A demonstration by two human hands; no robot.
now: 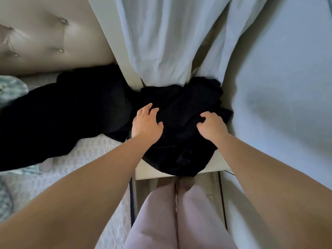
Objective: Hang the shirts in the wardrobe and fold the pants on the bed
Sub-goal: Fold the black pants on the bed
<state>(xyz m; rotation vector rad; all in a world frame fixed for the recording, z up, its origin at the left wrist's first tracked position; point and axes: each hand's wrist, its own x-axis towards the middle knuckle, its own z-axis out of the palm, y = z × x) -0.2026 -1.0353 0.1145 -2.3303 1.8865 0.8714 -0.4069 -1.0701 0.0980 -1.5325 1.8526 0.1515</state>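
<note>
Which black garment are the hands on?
The crumpled black garment on the white surface: left hand rests on it, right hand grips it; the long black garment lies untouched on the white bed.

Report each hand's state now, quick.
Left hand: open, fingers resting on the black garment.
Right hand: fingers curled, gripping the black garment.

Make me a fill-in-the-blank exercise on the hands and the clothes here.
1. The left hand and right hand are on a garment coloured ____.
2. The pale blue cloth hanging behind it is a ____.
3. The other garment lies to the ____ of the hands.

Missing words: black; curtain; left.
</note>
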